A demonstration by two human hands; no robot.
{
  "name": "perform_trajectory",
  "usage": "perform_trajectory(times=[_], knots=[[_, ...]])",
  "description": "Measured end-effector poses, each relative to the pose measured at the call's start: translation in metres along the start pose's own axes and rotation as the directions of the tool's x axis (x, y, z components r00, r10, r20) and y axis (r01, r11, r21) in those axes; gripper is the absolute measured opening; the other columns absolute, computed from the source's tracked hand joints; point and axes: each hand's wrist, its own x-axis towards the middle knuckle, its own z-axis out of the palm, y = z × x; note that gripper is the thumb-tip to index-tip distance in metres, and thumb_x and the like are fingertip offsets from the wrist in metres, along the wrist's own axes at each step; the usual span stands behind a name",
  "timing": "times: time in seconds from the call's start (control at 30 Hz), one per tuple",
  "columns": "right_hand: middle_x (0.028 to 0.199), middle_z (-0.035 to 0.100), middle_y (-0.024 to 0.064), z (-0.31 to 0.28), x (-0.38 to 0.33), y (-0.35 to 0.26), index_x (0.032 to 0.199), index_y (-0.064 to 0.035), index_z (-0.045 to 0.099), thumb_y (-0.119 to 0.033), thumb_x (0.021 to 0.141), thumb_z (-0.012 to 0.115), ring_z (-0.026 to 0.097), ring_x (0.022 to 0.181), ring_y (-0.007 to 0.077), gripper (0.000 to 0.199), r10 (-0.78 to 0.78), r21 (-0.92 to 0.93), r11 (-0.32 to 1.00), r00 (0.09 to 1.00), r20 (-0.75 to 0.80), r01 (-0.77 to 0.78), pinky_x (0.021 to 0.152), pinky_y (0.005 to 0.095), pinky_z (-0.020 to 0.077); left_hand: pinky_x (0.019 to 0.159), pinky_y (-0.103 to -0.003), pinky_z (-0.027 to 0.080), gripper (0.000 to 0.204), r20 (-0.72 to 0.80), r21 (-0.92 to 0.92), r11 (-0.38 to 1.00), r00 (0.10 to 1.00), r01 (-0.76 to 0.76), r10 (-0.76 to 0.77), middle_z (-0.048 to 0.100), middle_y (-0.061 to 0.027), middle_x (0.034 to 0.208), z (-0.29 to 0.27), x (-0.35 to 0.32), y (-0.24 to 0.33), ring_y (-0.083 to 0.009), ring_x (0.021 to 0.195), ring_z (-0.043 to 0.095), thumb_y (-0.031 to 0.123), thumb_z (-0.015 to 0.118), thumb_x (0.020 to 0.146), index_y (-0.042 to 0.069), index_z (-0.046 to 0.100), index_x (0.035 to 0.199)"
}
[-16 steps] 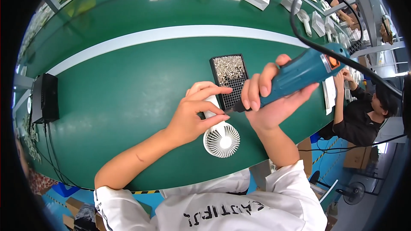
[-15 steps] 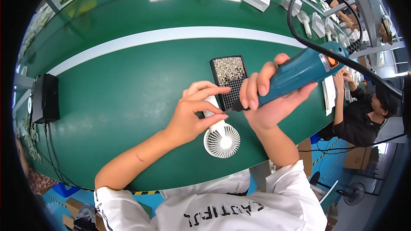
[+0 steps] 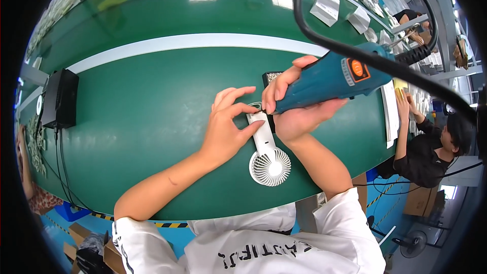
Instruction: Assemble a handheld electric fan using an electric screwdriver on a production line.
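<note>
A white handheld fan (image 3: 263,137) lies on the green table, its round slatted head toward me and its handle pointing away. My left hand (image 3: 223,129) grips the handle's far end between thumb and fingers. In my right hand (image 3: 299,114) is a teal electric screwdriver (image 3: 329,82), held at a slant with its tip down at the handle's far end. The exact contact of the tip is hidden by my fingers. A pale loop, perhaps a cord, shows at that end. Behind my right hand, a black screw tray (image 3: 272,77) is mostly covered.
A thick black cable (image 3: 355,53) arches from the screwdriver across the upper right. On the left stands a black box (image 3: 61,99) with wires. White cartons (image 3: 325,7) sit beyond the pale divider strip (image 3: 203,40). A co-worker (image 3: 431,142) sits at the right.
The screwdriver has moved left, and its tip has gone from beside the handle to the handle's far end. My left fingers have shifted toward that end, uncovering more of the handle.
</note>
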Motion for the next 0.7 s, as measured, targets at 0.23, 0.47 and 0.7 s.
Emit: perform_trajectory(times=[0.23,0.47,0.7], knots=[[0.06,0.046,0.0044,0.001,0.001,0.008,0.11,-0.0047,0.041,-0.09,0.071,0.026,0.046,0.041,0.0153,0.095,0.038,-0.005,0.999,0.999,0.039,-0.038,0.041,0.0293,0.0411,0.097,-0.041,0.038,0.02,-0.053,0.031,0.996,0.994,-0.089,0.09,0.056,-0.0084,0.123,0.007,-0.004,-0.014,-0.0306,0.117,0.046,0.007,0.078,0.066,0.003,0.067,0.082],[0.06,0.045,0.0043,-0.002,0.002,0.009,0.11,-0.004,0.041,-0.09,0.071,0.027,0.045,0.041,0.0146,0.096,0.098,0.021,0.995,0.986,0.137,-0.102,0.041,0.0287,0.0416,0.093,-0.039,0.041,0.018,-0.017,-0.17,0.983,0.997,0.076,-0.08,0.056,-0.0092,0.121,0.01,-0.008,-0.013,-0.0305,0.114,0.048,0.005,0.078,0.066,0.002,0.066,0.08],[0.06,0.046,0.0046,0.006,-0.002,0.006,0.11,-0.0031,0.042,-0.09,0.07,0.028,0.045,0.043,0.0143,0.096,0.089,-0.116,0.99,0.996,0.029,-0.085,0.041,0.0284,0.0413,0.09,-0.039,0.043,0.019,-0.043,-0.028,0.996,0.996,-0.079,0.078,0.057,-0.0092,0.117,0.003,-0.002,-0.006,-0.0306,0.11,0.049,0.005,0.078,0.066,0.002,0.064,0.078]])
